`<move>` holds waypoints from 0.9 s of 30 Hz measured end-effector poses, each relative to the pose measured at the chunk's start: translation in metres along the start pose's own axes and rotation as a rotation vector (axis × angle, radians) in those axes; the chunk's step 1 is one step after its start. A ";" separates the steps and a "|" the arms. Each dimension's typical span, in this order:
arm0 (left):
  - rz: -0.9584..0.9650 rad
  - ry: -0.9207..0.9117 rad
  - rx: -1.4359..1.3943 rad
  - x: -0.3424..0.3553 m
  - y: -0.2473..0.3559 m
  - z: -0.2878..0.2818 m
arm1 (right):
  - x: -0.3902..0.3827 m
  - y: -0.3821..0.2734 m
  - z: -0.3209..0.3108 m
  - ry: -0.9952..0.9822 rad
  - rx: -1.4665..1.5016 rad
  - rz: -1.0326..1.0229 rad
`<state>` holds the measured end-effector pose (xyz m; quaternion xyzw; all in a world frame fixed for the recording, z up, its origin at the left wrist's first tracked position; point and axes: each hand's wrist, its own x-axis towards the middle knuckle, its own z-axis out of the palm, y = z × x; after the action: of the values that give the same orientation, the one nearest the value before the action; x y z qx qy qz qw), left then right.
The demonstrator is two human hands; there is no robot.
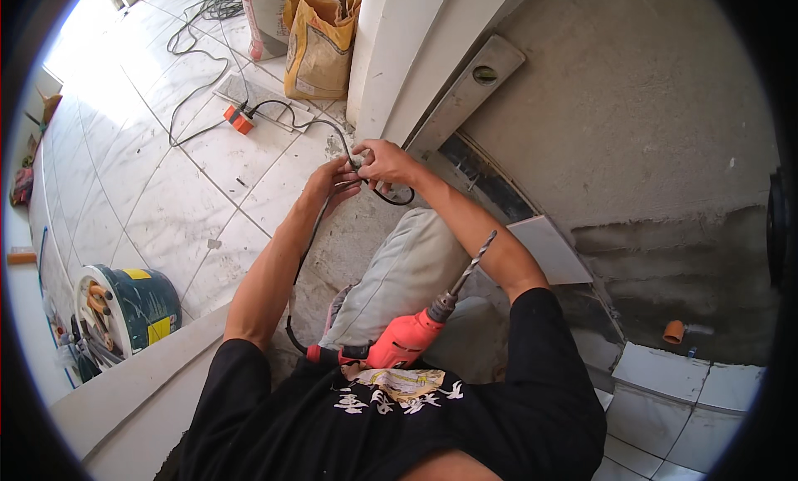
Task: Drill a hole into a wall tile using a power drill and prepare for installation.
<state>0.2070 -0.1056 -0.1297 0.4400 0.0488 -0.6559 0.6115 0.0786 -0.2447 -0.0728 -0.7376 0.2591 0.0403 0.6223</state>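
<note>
A black power cord (397,200) passes between my hands and makes a small loop beside them. My right hand (385,163) is closed on it, thumb and fingers pinching. Against the same cord, my left hand (334,184) curls its fingers from the other side; its exact grip is partly hidden. Across my lap lies a red power drill (405,341), its long drill bit (474,263) pointing up and to the right. From the drill's rear the cord runs up along my left forearm to my hands. Beyond them it reaches an orange socket block (238,120) on the floor.
A spirit level (470,90) leans by the door frame (395,57). Paper sacks (322,53) stand at the back, near a coiled extension cable (220,3). At the left, a bucket (150,306) of tools lies tipped. A loose tile (550,248) rests by the right wall.
</note>
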 end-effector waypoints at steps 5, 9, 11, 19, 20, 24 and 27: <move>0.134 0.033 0.351 0.001 0.006 -0.002 | 0.005 -0.023 0.017 -0.028 -0.313 0.147; 0.239 0.096 0.427 0.020 0.009 0.008 | 0.028 0.014 0.009 0.248 -0.884 -0.102; 0.343 0.164 0.477 0.038 0.012 -0.003 | 0.034 0.005 0.007 0.233 -0.804 -0.111; 0.307 0.052 0.499 0.007 0.030 0.015 | 0.011 -0.014 -0.008 -0.046 -0.123 0.183; 0.292 0.001 0.511 0.002 0.032 0.015 | 0.007 -0.014 -0.014 -0.164 0.083 0.230; 0.222 -0.121 0.328 -0.009 0.030 0.007 | -0.002 -0.018 -0.018 -0.350 0.313 0.221; 0.277 -0.160 0.256 -0.008 0.023 0.013 | 0.004 -0.006 -0.012 -0.254 0.405 0.217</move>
<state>0.2187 -0.1126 -0.1059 0.4632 -0.1444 -0.5993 0.6368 0.0812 -0.2570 -0.0665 -0.5550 0.2591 0.1465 0.7768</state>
